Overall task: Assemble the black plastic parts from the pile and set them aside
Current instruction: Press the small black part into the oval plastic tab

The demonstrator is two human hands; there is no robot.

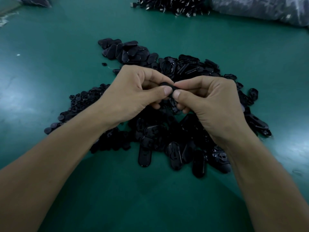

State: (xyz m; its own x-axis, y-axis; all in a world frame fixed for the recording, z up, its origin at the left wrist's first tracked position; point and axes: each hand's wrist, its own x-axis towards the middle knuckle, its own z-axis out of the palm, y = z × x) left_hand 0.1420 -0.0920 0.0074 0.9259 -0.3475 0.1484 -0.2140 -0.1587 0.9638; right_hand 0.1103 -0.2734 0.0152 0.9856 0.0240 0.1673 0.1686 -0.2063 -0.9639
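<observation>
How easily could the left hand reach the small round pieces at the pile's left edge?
Probably not yet: the left hand and right hand both pinch a black part, though the round pieces lie uncovered nearby.

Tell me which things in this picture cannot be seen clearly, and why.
All in the head view:
1. The black part: left hand and right hand cover most of it; one piece or two, cannot tell.
2. The pile: the middle is hidden under both hands.
3. The cable heap: cut off by the top edge.
4. The plastic bag: cut off at the corner, blurred.
</observation>
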